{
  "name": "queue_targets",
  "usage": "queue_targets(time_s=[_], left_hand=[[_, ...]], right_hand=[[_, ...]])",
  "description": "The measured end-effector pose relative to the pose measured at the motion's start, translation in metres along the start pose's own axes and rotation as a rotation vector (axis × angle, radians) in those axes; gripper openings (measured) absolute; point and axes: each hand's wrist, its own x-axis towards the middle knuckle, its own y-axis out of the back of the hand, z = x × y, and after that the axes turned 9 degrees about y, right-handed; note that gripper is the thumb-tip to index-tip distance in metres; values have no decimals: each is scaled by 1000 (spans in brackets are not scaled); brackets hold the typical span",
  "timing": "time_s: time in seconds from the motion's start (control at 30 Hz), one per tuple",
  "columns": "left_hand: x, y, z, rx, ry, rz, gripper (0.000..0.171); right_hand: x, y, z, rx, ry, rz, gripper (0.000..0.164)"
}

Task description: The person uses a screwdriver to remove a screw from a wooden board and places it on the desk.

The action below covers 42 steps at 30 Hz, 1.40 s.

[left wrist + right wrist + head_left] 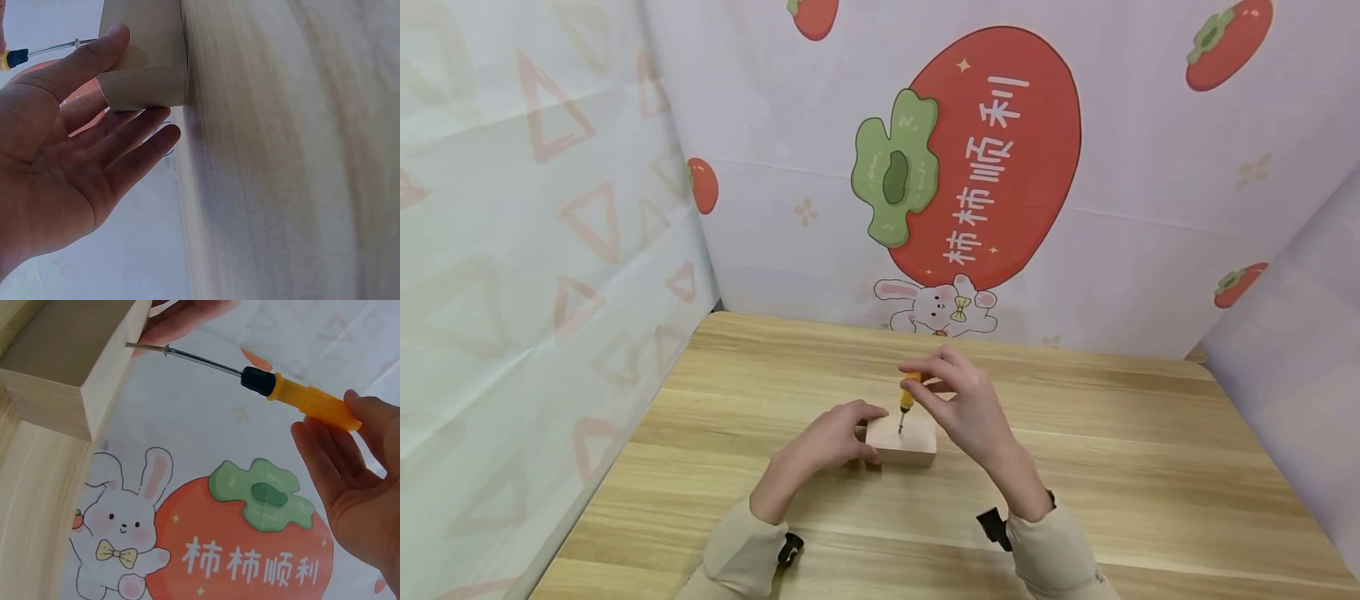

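Note:
A pale wooden block lies flat on the table. At its left end my left hand holds it, thumb on the near side and fingers toward the far side. My right hand pinches the yellow handle of a screwdriver near its top end, above the block. The screwdriver stands nearly upright, slightly tilted. Its tip meets the head of a screw, whose point touches the block's top face; most of the screw's threaded length shows above the wood.
The wood-grain table spreads around the block on all sides. Behind it hangs a pale backdrop printed with a persimmon and a rabbit. A white sheet with triangle prints borders the left edge. Each wrist wears a black camera mount.

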Motion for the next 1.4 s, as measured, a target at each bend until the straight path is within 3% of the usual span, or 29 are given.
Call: queue_targets(time_s=[0.27, 0.43, 0.6, 0.97, 1.17, 1.4], left_hand=[[0, 0, 0, -1, -9, 7, 60], [1, 0, 0, -6, -1, 3, 59], [2, -1, 0, -8, -6, -2, 59], [2, -2, -2, -1, -2, 3, 59], [-1, 0, 0, -4, -1, -5, 60], [-2, 1, 2, 3, -7, -1, 60]], right_hand=[[0, 6, -2, 61, 28, -110, 35], [-1, 1, 2, 70, 36, -61, 29], [-2, 0, 1, 11, -2, 0, 29], [-3, 4, -4, 40, -18, -79, 30], [-5, -1, -1, 78, -22, -25, 27], [-4, -4, -2, -15, -49, 37, 29]])
